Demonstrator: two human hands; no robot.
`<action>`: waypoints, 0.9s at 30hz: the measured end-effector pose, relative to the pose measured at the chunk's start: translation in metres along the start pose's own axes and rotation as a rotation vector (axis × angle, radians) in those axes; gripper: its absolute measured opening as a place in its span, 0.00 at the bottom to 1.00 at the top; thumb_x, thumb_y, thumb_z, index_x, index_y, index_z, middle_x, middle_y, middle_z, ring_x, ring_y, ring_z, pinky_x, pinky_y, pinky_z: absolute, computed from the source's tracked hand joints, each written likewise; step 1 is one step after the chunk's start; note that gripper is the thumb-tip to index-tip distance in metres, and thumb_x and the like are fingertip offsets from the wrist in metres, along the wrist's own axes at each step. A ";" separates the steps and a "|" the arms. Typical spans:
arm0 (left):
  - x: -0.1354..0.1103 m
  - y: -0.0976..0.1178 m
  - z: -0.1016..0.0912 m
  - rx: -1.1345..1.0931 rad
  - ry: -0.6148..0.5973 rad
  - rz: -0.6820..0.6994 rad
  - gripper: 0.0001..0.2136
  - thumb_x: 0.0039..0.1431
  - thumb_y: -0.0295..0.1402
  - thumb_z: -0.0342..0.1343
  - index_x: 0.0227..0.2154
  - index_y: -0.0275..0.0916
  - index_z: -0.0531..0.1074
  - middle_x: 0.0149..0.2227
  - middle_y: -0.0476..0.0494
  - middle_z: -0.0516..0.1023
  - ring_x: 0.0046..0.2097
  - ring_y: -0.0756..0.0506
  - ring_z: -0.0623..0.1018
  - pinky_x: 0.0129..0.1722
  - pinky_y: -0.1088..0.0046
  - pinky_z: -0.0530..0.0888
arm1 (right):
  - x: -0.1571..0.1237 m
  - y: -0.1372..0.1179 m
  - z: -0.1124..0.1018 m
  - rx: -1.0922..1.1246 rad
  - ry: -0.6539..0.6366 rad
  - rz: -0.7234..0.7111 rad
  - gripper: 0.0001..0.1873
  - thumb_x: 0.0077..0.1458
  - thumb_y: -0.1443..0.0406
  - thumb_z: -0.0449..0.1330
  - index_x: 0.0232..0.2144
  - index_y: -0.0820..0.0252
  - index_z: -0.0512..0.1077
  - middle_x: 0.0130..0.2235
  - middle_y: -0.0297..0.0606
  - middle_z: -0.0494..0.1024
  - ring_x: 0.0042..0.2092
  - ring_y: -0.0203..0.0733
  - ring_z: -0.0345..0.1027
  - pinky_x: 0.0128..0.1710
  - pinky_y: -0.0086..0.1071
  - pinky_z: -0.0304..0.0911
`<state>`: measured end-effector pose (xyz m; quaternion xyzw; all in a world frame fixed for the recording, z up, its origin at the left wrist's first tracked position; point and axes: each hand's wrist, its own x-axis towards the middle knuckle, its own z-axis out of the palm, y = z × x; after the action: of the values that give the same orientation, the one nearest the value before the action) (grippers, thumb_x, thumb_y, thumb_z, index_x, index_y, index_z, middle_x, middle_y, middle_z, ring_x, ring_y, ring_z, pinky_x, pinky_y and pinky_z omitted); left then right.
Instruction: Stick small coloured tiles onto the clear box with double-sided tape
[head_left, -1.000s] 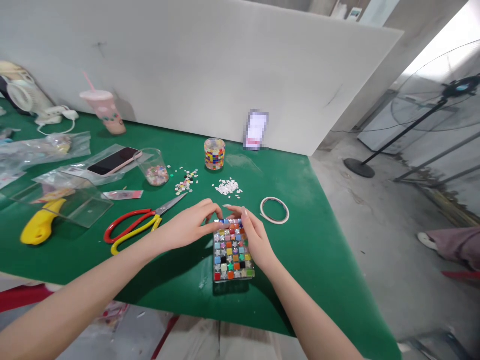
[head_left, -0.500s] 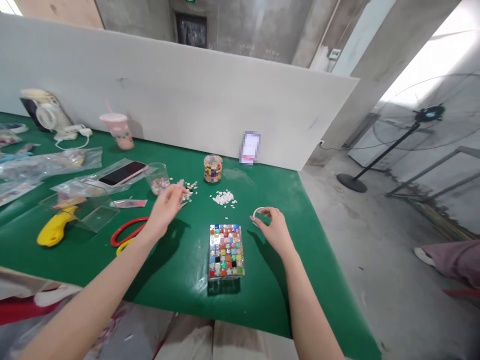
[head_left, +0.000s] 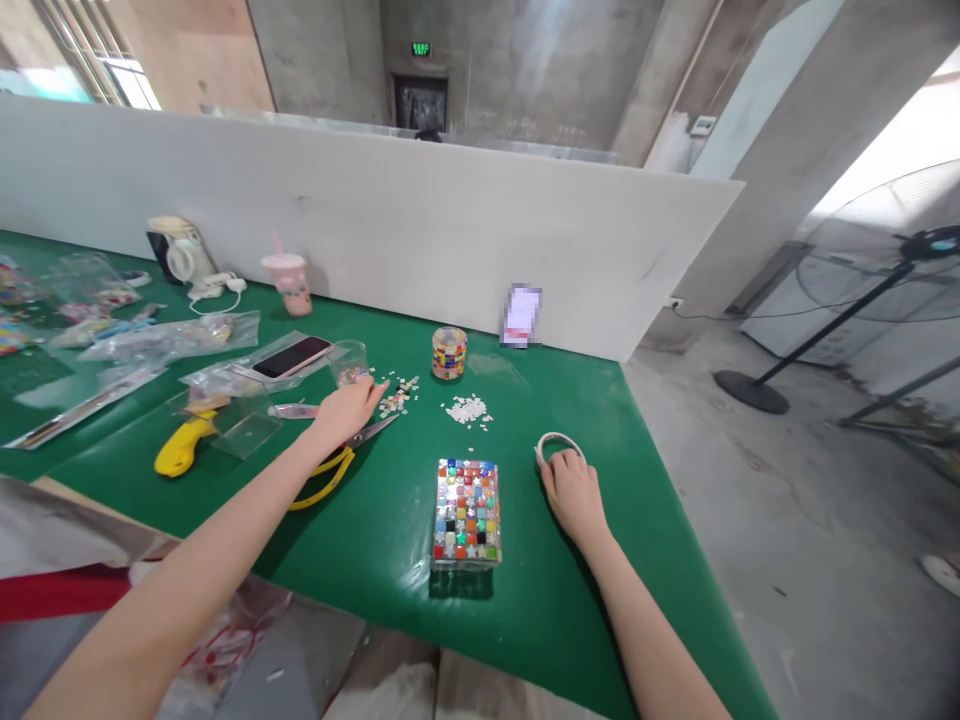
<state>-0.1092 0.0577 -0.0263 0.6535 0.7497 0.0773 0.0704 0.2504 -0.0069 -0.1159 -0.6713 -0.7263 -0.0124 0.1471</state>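
Note:
My left hand (head_left: pixel 349 410) reaches down beside a scattered pile of small mixed-colour mosaic pieces (head_left: pixel 397 396), its index finger stretched out to the pile's edge; the other fingers are partly hidden. Scissors (head_left: pixel 324 480) with yellow inside the handle lie partly beneath this hand. In my right hand (head_left: pixel 574 490) is a thin white ring (head_left: pixel 559 437), low at the table, its near side covered by the fingers. Between my forearms sits a box (head_left: pixel 466 512) covered with colourful square and star tiles. Beyond it lies a heap of white chips (head_left: pixel 468 410).
A round container with coloured tile bands (head_left: pixel 450 355) stands farther back. A clear cup (head_left: pixel 349 362), a black-screened phone (head_left: pixel 292 357), a yellow-handled tool (head_left: pixel 180 445) and a pink tumbler (head_left: pixel 289 285) are left. A blurred upright screen (head_left: pixel 521 315) leans on the white partition (head_left: pixel 450 220).
My left hand has lowered to the mixed pieces with its index finger extended. My right hand has lowered the white ring toward the table. The view has shifted left and up.

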 end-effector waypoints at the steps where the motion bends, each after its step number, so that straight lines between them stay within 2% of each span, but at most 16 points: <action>1: 0.007 0.004 0.004 0.030 -0.021 0.004 0.15 0.65 0.40 0.53 0.48 0.35 0.70 0.46 0.40 0.76 0.44 0.43 0.77 0.44 0.59 0.76 | -0.001 0.001 -0.002 -0.002 -0.011 -0.004 0.10 0.63 0.61 0.58 0.40 0.63 0.72 0.42 0.39 0.76 0.43 0.42 0.72 0.44 0.42 0.69; 7: 0.044 0.021 0.029 0.160 -0.125 -0.002 0.16 0.65 0.39 0.54 0.51 0.35 0.69 0.50 0.38 0.74 0.48 0.41 0.76 0.47 0.55 0.75 | -0.004 0.003 -0.009 0.045 -0.079 -0.003 0.12 0.63 0.60 0.57 0.40 0.64 0.72 0.37 0.36 0.77 0.35 0.37 0.73 0.39 0.38 0.71; 12: 0.058 0.024 0.036 0.163 -0.197 0.098 0.16 0.65 0.38 0.55 0.51 0.36 0.69 0.51 0.38 0.73 0.49 0.41 0.76 0.48 0.55 0.74 | -0.004 0.003 -0.010 0.090 -0.107 -0.011 0.12 0.64 0.59 0.57 0.39 0.64 0.72 0.36 0.35 0.77 0.34 0.37 0.73 0.38 0.37 0.71; 18: 0.062 0.020 0.037 0.090 -0.212 0.160 0.15 0.65 0.37 0.55 0.51 0.36 0.69 0.51 0.39 0.73 0.47 0.42 0.76 0.46 0.57 0.76 | -0.003 0.005 -0.009 0.139 -0.115 -0.018 0.12 0.64 0.59 0.56 0.39 0.64 0.72 0.36 0.35 0.77 0.34 0.36 0.73 0.37 0.36 0.71; 27: 0.075 0.011 0.025 -0.090 -0.213 0.110 0.14 0.65 0.37 0.55 0.50 0.36 0.70 0.49 0.40 0.74 0.46 0.43 0.77 0.44 0.59 0.76 | -0.003 0.008 -0.005 0.210 -0.076 -0.040 0.13 0.63 0.59 0.57 0.41 0.64 0.72 0.38 0.36 0.76 0.35 0.37 0.72 0.38 0.37 0.71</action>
<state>-0.1033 0.1344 -0.0488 0.6944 0.6967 0.0445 0.1746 0.2596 -0.0104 -0.1134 -0.6375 -0.7420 0.0862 0.1888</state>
